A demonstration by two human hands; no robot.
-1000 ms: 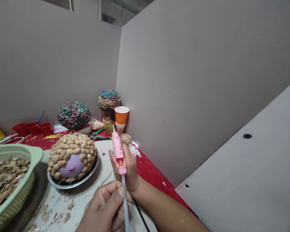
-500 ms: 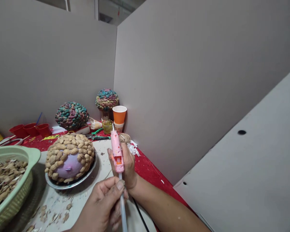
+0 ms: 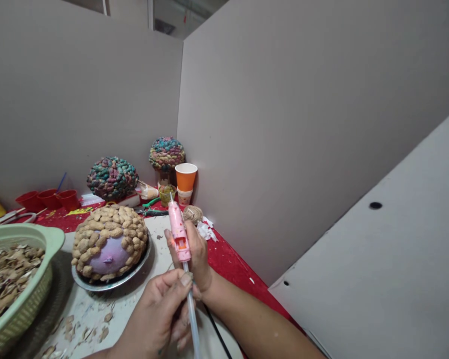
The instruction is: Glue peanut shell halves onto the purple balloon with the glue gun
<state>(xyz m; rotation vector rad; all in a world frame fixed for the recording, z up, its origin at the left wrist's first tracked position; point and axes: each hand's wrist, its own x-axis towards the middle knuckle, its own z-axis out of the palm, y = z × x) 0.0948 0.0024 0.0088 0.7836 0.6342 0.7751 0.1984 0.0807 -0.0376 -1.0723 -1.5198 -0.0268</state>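
My right hand (image 3: 197,252) is wrapped round the handle of a pink glue gun (image 3: 177,227), its metal nozzle pointing away from me. A long translucent glue stick (image 3: 192,316) sticks out of the gun's rear. My left hand (image 3: 160,304) pinches that stick between thumb and forefinger, just behind the gun. To the left, a purple balloon (image 3: 110,255) mostly covered in peanuts (image 3: 112,224) rests in a shallow metal bowl (image 3: 108,285). A bare purple patch with the balloon's knot faces me.
A green basket (image 3: 52,244) of peanut shells stands at left. Behind are two coloured peanut balls (image 3: 112,178), red cups (image 3: 48,199), an orange paper cup (image 3: 186,178), green-handled pliers (image 3: 151,203) and a twine ball (image 3: 193,214). Grey partitions (image 3: 284,124) enclose the table.
The glue gun has tilted and shifted slightly left, with its nozzle a little farther left. My left hand still pinches the glue stick; the view has moved slightly.
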